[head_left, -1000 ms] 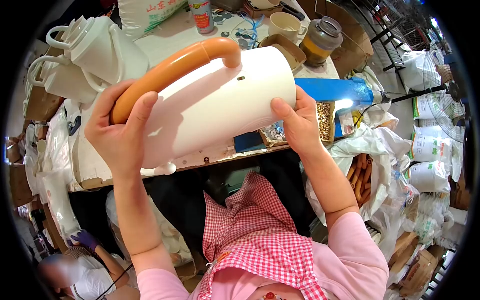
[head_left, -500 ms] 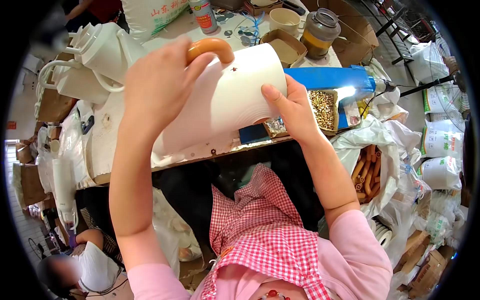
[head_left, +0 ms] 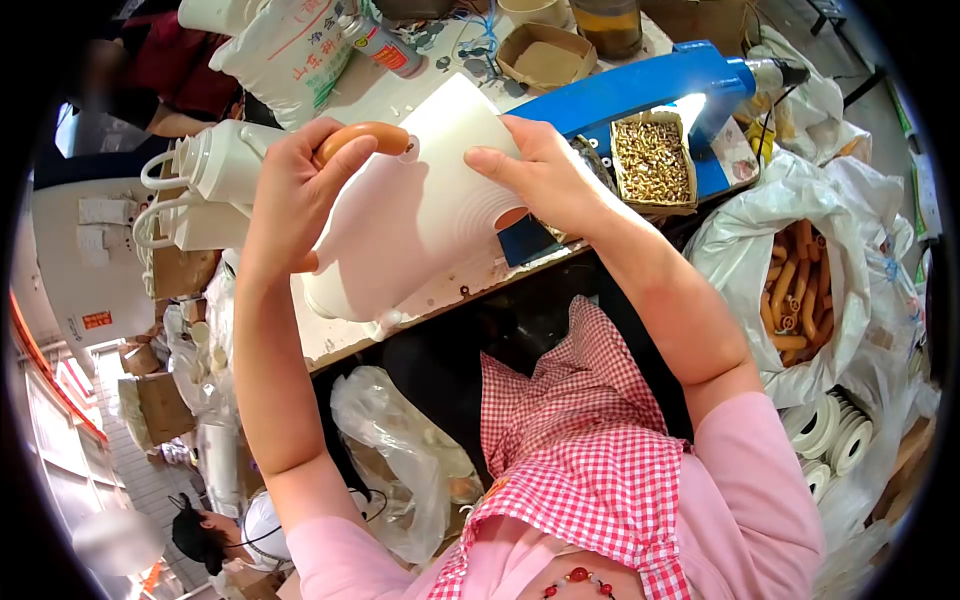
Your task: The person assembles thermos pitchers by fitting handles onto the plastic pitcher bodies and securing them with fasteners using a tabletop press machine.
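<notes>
A white plastic jug body lies tilted across the front of the workbench, held up between both hands. My left hand is closed around a curved orange-brown handle. One end of this handle, with a small hole in it, rests at the jug's upper side; its other end shows below my palm. My right hand grips the jug's ringed base end, thumb on the wall and fingers behind, out of sight. A small orange-brown patch shows at the base edge beside my right hand.
Behind my right hand stands a blue metal fixture with a carton of brass-coloured screws. On the right, a plastic bag holds several orange-brown handles. White jugs stand left; a spray can is behind. Another person sits lower left.
The jug has tipped more steeply, its base end swinging down and left. My left hand has turned with the handle, whose end now shows its hole. The whole view has shifted.
</notes>
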Motion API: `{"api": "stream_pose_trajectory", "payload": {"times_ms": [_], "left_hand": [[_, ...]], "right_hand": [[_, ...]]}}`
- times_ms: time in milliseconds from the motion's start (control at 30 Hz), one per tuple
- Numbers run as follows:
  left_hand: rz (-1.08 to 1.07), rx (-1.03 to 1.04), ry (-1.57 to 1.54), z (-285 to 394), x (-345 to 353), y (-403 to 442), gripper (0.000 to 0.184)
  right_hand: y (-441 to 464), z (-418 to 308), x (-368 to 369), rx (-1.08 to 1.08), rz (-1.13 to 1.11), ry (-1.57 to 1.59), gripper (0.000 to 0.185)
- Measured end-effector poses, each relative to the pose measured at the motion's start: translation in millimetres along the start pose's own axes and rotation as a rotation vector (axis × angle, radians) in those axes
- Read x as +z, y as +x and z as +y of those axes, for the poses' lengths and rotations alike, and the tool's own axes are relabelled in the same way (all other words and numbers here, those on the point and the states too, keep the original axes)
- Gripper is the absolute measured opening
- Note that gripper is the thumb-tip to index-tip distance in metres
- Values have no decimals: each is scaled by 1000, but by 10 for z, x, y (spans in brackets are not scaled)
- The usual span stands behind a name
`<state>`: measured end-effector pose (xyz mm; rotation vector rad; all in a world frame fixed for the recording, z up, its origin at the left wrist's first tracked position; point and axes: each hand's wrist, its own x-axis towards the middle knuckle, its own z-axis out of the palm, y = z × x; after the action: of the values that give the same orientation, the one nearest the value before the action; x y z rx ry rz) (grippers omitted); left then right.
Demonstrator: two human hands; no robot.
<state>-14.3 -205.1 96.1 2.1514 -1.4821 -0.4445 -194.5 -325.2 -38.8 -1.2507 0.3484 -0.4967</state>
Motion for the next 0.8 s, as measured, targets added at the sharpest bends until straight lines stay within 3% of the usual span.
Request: {"api": "stream_pose_trajectory", "payload": {"times_ms": [200,300,367,500,800], "left_hand": [[-40,-73,4,17,17,-25,31],[-17,13,22,57,75,-44,25],[10,27,269,111,99,-67,26],[19,-4,431,236,112,-54,31],[8,2,499,200,121,-43,32]], "right_hand": [[3,21,-7,-20,0,-15,36],[27,41,-25,-32,-10,-29,36],[27,50,-19,-35,-8,-30,37],[20,21,-17,-6,-6,-19,36],[4,28,-12,-13,4,-36,37]]}}
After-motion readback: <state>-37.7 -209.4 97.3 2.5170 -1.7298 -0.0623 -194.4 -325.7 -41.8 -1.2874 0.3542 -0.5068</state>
